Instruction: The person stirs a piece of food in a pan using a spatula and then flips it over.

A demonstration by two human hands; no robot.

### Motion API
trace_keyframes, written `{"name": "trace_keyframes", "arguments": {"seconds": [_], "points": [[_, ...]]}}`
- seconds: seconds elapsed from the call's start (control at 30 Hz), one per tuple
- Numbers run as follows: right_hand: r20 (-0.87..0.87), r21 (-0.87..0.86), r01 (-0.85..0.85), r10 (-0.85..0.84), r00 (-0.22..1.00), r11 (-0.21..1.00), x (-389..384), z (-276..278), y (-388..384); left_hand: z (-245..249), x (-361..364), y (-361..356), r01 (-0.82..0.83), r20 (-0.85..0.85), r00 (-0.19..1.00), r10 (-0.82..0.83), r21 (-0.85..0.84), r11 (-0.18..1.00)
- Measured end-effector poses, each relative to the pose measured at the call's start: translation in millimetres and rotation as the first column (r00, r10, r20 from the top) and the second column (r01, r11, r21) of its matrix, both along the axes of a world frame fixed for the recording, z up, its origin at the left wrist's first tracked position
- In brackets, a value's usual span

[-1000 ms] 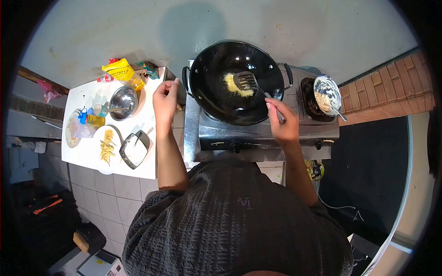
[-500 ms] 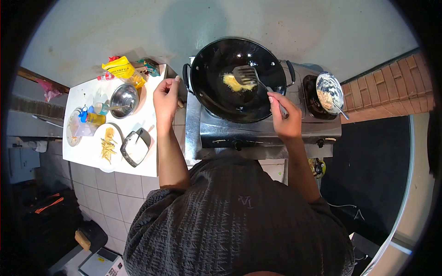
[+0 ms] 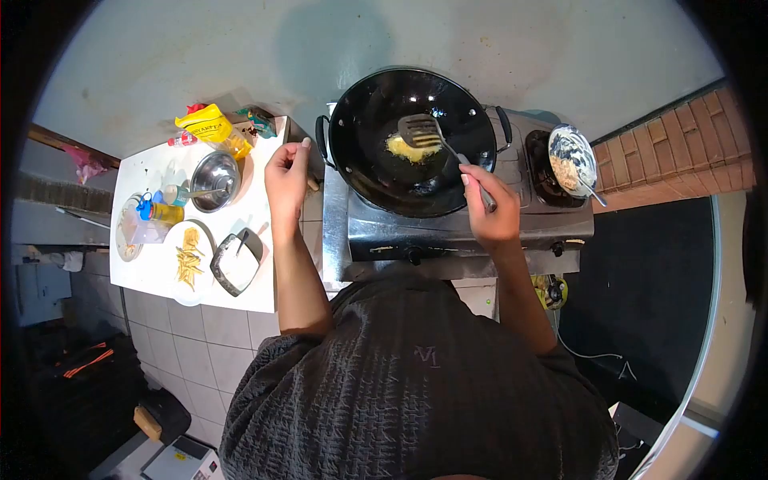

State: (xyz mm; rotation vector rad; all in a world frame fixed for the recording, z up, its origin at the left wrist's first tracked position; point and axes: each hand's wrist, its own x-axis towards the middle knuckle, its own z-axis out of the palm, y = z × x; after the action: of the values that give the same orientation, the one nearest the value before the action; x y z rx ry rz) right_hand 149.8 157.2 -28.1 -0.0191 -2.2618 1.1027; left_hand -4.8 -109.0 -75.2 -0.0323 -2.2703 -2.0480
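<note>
In the head view, the right hand [image 3: 490, 210] is seen right of centre, its fingers wrapped tightly around the handle of a slotted metal spatula [image 3: 422, 130]. The blade is held over a yellow patch of food [image 3: 406, 150] in the middle of a round black wok [image 3: 376, 172], which is set on a steel stove [image 3: 448, 234]. The left hand [image 3: 286, 178] is raised just left of the wok, fingers loosely curled, nothing gripped. Red lettering on a yellow packet [image 3: 206, 124] at upper left cannot be read.
</note>
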Motion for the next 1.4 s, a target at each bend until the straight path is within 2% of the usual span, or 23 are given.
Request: {"name": "trace_keyframes", "arguments": {"seconds": [0.13,0.3,0.4,0.57,0.67,0.87,0.93,0.97,1.13,1.2,1.3,1.4], "points": [[-0.020,0.049,0.023,-0.022,1.000,0.999,-1.1,0.1,-0.6,1.0,1.2,-0.7,-0.008,-0.007,1.000,0.008,-0.015,1.000],[0.022,-0.015,0.016,-0.016,1.000,1.000,-1.1,-0.7,1.4,8.7,6.0,-0.6,-0.003,0.028,1.000,0.002,0.012,1.000],[-0.053,0.036,0.041,-0.039,0.998,0.999,-1.0,-1.0,-0.8,6.8,5.4,-0.8,0.001,0.016,1.000,-0.001,0.011,1.000],[-0.039,0.016,0.035,-0.035,0.999,0.999,-1.4,-2.1,-0.9,4.8,4.7,-0.3,0.002,-0.008,1.000,-0.002,-0.004,1.000],[-0.055,0.046,0.026,-0.024,0.998,0.999,-0.4,-3.5,1.3,6.3,6.2,1.2,0.011,0.050,0.999,-0.012,0.019,1.000],[-0.053,0.063,0.031,-0.027,0.998,0.998,1.2,-6.6,-2.0,-5.5,0.5,-2.3,0.008,-0.044,0.999,-0.008,0.001,1.000],[-0.065,0.080,0.031,-0.026,0.998,0.996,0.9,-5.7,-3.2,9.8,7.4,-1.2,0.026,0.111,0.993,-0.029,0.024,0.999],[-0.065,0.052,0.028,-0.024,0.998,0.998,0.5,-5.6,-3.7,9.3,7.7,-1.2,0.027,0.112,0.993,-0.029,0.023,0.999],[0.010,0.053,-0.002,0.002,1.000,0.999,3.4,-5.4,-4.2,1.0,3.2,-0.7,0.019,0.061,0.998,-0.019,-0.004,1.000],[-0.075,0.066,-0.016,0.021,0.997,0.998,-0.7,-6.6,-6.1,2.0,2.1,0.7,0.010,0.033,0.999,-0.010,-0.006,1.000],[-0.090,0.120,0.035,-0.025,0.996,0.992,-0.4,-7.9,-4.6,6.4,5.6,-0.5,-0.005,0.037,0.999,0.006,-0.025,1.000],[-0.062,0.061,0.021,-0.017,0.998,0.998,-1.6,-3.5,-3.4,3.4,5.1,0.2,-0.022,0.045,0.999,0.023,-0.034,0.999]]}}
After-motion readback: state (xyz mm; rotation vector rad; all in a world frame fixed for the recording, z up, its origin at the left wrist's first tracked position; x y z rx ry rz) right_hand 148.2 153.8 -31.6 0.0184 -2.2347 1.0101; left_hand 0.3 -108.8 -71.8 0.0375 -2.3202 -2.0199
